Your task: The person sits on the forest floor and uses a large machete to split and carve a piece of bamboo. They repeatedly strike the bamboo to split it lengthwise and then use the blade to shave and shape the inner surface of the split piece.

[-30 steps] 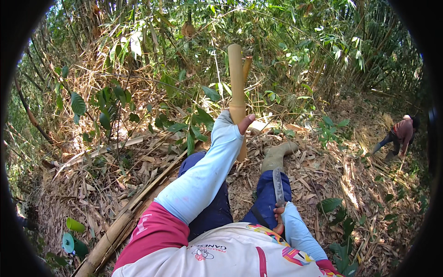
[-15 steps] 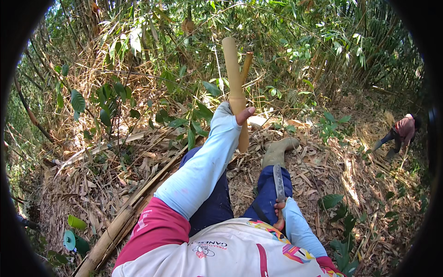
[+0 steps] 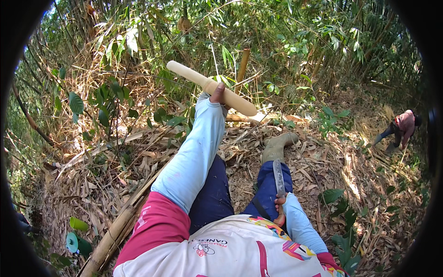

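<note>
Dry bamboo leaves point(image 3: 323, 184) and husks cover the sloping ground of a dense bamboo grove, with green stems and foliage crowding the upper half of the view. At the centre of it all is a pale cut bamboo piece point(image 3: 210, 87), smooth and cream-coloured, held up in the air and tilted so that its far end points up to the left and its near end slants down to the right. The left hand point(image 3: 218, 94) is closed around it near the middle, at the end of an outstretched arm in a light blue sleeve. Well apart from it, low by the person's thigh, the right hand point(image 3: 279, 210) is wrapped around the handle of a long knife point(image 3: 278, 177), whose blade points forward along the dark blue trouser leg toward an olive rubber boot point(image 3: 276, 147). Just behind the raised piece stands a thin upright bamboo stem point(image 3: 242, 64). To the lower left a thick fallen bamboo culm point(image 3: 115, 231) lies on the litter, with green cups point(image 3: 76, 235) beside it. Far to the right another person point(image 3: 402, 127) bends over.
</note>
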Demonstrator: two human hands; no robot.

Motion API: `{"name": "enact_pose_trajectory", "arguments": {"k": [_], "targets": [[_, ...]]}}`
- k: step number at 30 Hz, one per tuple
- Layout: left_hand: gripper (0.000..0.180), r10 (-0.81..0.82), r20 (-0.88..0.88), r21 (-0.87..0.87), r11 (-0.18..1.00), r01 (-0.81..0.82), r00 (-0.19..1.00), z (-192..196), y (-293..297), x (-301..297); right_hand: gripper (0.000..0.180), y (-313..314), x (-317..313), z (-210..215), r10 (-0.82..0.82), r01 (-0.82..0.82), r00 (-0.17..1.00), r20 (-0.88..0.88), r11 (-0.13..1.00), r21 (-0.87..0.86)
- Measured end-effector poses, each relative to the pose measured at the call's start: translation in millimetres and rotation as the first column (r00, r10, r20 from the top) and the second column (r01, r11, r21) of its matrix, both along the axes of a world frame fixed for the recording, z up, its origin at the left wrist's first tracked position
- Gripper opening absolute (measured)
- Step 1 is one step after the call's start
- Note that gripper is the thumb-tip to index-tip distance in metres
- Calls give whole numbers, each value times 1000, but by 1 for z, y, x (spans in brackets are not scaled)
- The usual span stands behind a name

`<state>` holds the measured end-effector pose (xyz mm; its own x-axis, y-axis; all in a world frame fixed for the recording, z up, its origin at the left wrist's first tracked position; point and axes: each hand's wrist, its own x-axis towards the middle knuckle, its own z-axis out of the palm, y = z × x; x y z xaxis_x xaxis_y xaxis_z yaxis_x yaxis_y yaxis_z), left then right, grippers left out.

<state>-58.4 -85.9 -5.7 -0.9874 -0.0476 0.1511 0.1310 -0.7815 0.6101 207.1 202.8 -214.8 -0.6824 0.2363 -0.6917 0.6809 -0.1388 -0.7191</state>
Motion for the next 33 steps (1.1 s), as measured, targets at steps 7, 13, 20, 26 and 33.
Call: {"name": "enact_pose_trajectory", "arguments": {"k": [7, 13, 20, 26, 33], "targets": [[34, 14, 30, 88, 996, -16, 999, -8, -11, -13, 40, -2, 0, -1, -18, 18, 1000, -3, 1000, 8], [35, 6, 16, 81, 997, -7, 1000, -12, -13, -12, 40, -1, -1, -6, -29, 29, 1000, 2, 1000, 7], [28, 13, 40, 98, 995, -17, 999, -9, -12, -12, 39, -1, 1, -4, -21, 21, 1000, -4, 1000, 11], [35, -39, 88, 132, 991, 27, 995, -6, 1, 22, 34, -10, -4, 41, -65, 75, 989, -132, 994, 78], [33, -132, 229, 57, 991, 122, 965, 21, 23, 86, 37, -57, -38, 183, -178, 101, 574, -800, 984, -147]]}}
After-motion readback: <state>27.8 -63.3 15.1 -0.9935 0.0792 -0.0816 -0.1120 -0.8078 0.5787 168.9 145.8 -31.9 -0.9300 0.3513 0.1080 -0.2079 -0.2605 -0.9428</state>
